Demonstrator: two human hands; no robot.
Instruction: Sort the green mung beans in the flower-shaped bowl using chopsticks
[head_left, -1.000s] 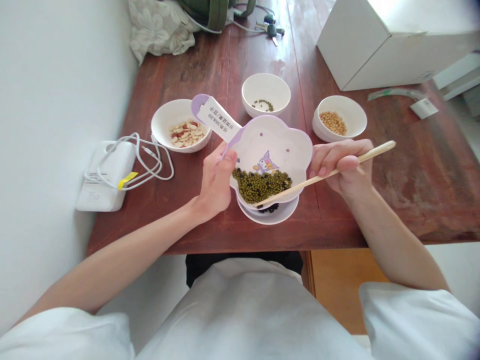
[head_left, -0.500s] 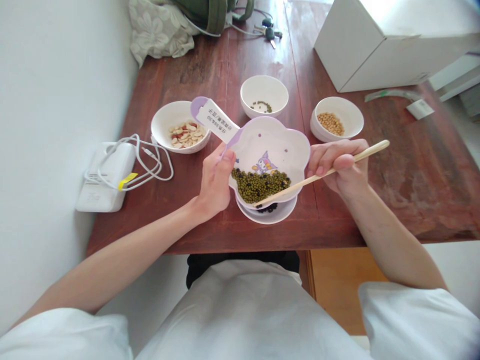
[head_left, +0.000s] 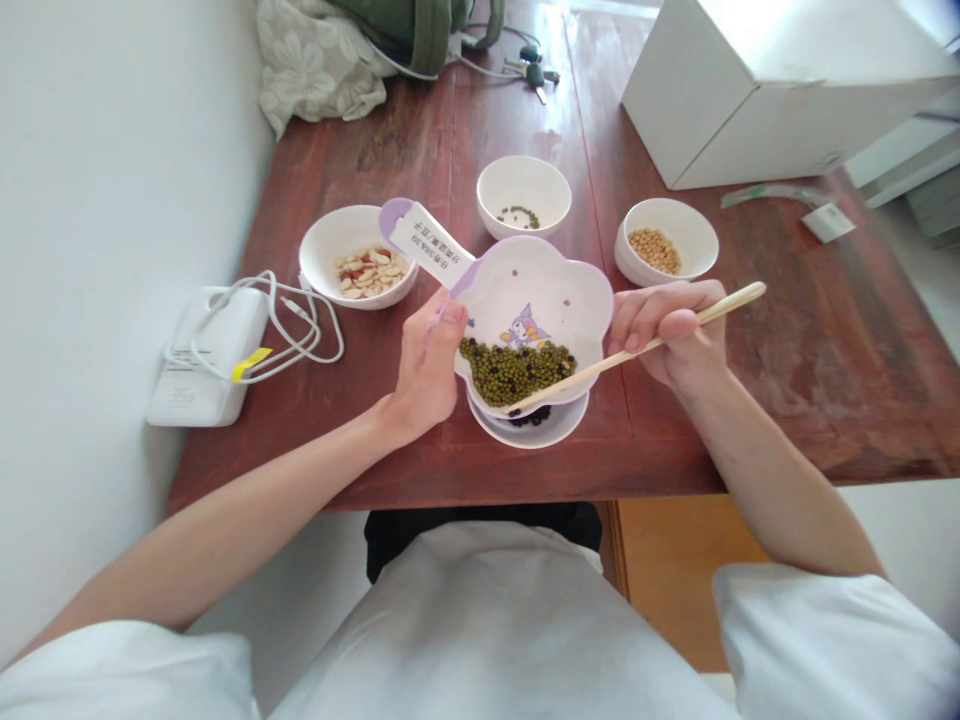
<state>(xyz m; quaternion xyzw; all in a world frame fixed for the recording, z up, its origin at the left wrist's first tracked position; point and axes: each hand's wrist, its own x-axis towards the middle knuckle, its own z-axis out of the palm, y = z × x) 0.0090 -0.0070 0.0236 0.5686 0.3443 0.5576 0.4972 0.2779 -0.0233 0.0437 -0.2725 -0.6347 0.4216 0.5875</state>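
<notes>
Glossy reddish wood makes the counter (head_left: 825, 340); near its front edge, the left hand (head_left: 424, 375) holds a scalloped, lilac-rimmed dish (head_left: 566, 285) of round green beans (head_left: 495, 378), the right hand (head_left: 675, 335) slim pale chopsticks (head_left: 735, 303); smooth white bowls (head_left: 544, 185) stand beyond.

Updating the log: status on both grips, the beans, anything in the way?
Left grip: holding flower-shaped bowl, tilted. Right grip: chopsticks, tips at bowl's near edge. Mostly green beans inside. Lower bowl beneath, partly hidden.

My dish (head_left: 574, 325) is white, lilac-edged, printed with a purple cartoon (head_left: 527, 327); its beans (head_left: 514, 375) are olive-green; the table (head_left: 825, 350), reddish-brown; the upper-left cloth (head_left: 319, 75), pale-flowered.
</notes>
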